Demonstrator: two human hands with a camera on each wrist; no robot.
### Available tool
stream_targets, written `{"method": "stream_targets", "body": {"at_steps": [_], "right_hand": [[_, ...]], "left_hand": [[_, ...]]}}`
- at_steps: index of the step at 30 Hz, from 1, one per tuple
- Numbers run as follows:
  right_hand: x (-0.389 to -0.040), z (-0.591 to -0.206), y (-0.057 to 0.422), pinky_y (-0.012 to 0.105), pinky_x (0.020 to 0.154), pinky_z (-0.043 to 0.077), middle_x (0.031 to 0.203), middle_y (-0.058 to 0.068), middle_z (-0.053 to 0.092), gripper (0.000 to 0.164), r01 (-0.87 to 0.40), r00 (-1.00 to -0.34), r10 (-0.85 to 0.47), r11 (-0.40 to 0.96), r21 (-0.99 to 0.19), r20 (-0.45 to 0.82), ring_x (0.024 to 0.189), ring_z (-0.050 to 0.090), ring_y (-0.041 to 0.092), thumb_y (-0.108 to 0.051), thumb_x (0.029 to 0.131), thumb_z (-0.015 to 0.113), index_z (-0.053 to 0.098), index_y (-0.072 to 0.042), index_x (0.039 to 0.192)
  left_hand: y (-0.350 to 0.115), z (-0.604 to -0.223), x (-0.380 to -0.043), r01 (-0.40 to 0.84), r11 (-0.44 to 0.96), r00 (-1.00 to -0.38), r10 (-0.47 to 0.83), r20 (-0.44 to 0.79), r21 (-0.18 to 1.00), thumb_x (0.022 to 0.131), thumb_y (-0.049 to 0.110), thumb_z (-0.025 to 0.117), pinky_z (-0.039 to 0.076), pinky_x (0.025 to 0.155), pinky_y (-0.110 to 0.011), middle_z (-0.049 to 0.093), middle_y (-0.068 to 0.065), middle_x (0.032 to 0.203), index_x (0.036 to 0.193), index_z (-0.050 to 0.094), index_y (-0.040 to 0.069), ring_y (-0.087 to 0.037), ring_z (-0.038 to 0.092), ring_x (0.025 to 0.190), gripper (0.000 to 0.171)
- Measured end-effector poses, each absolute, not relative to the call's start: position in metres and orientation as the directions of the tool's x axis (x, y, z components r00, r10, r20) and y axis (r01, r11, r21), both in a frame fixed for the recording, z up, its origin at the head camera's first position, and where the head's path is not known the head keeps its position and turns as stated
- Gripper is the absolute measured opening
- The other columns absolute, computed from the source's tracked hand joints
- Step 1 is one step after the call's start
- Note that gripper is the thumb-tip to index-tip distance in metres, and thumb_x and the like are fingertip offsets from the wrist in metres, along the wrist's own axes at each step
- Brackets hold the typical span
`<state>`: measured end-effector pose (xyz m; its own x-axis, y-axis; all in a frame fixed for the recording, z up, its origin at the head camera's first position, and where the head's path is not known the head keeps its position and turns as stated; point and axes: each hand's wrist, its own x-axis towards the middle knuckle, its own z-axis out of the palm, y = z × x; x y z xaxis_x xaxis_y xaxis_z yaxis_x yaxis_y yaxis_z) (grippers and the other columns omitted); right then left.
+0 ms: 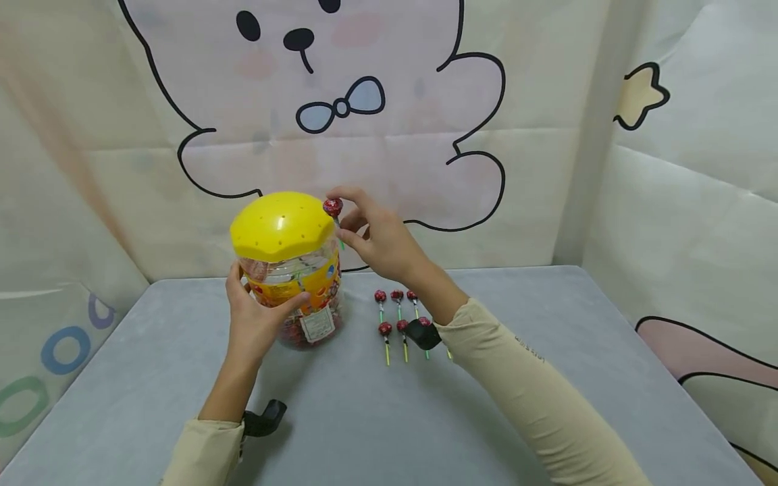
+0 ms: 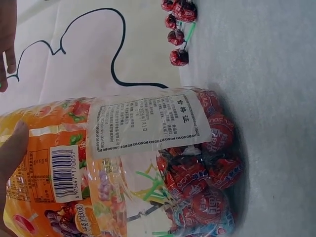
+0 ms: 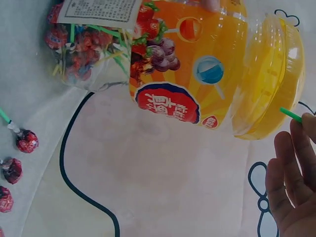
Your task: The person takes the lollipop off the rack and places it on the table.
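Observation:
A clear plastic jar with an orange fruit-print wrapper and a yellow lid sits tilted on the table. Red-wrapped lollipops fill its lower part. My left hand grips the jar's side around the wrapper, thumb towards me. Beside the lid, at its right edge, my right hand pinches a lollipop with a red head held upward. In the right wrist view only its green stick shows past the fingers; the head is hidden there.
Two rows of lollipops lie on the grey table right of the jar, partly hidden by my right forearm and the black wrist mount. Behind the table hangs a cartoon-printed cloth.

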<state>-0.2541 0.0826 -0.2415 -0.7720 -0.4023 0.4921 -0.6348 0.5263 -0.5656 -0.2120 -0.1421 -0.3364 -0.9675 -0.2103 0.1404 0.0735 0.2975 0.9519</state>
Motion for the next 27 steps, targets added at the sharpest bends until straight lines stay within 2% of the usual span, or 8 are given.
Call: {"method": "stream_targets", "body": {"at_steps": [4,19,27], "right_hand": [[-0.251,-0.245,0.085,0.027,0.079,0.055,0.101,0.003,0.071,0.053,-0.623,-0.782,-0.401,0.531,-0.575,0.478,0.090,0.064,0.013,-0.015,0.098,0.064,0.040,-0.028,0.143],[-0.240,-0.254,0.105,0.029,0.078,0.054,0.099,0.002,0.071,0.055,-0.541,-0.841,-0.346,0.577,-0.612,0.417,0.087,0.063,0.015,-0.017,0.097,0.066,0.041,-0.028,0.144],[-0.238,-0.263,0.119,0.029,0.076,0.055,0.097,0.001,0.071,0.056,-0.520,-0.854,-0.353,0.578,-0.629,0.381,0.087,0.064,0.014,-0.017,0.095,0.068,0.042,-0.027,0.144]], "left_hand": [[-0.142,-0.335,-0.213,0.066,0.302,-0.967,-0.214,0.135,0.951,0.078,0.037,0.085,0.030,0.119,-0.060,0.015,-0.007,0.158,0.155,0.004,0.030,-0.031,0.028,0.145,0.112],[-0.144,-0.333,-0.214,0.052,0.325,-0.969,-0.213,0.126,0.944,0.077,0.039,0.086,0.024,0.118,-0.066,0.009,-0.004,0.163,0.156,0.002,0.031,-0.033,0.016,0.151,0.115],[-0.144,-0.332,-0.215,0.040,0.317,-0.971,-0.213,0.112,0.948,0.077,0.038,0.086,0.024,0.118,-0.066,0.009,-0.004,0.163,0.157,0.000,0.031,-0.034,0.016,0.152,0.118]]}}
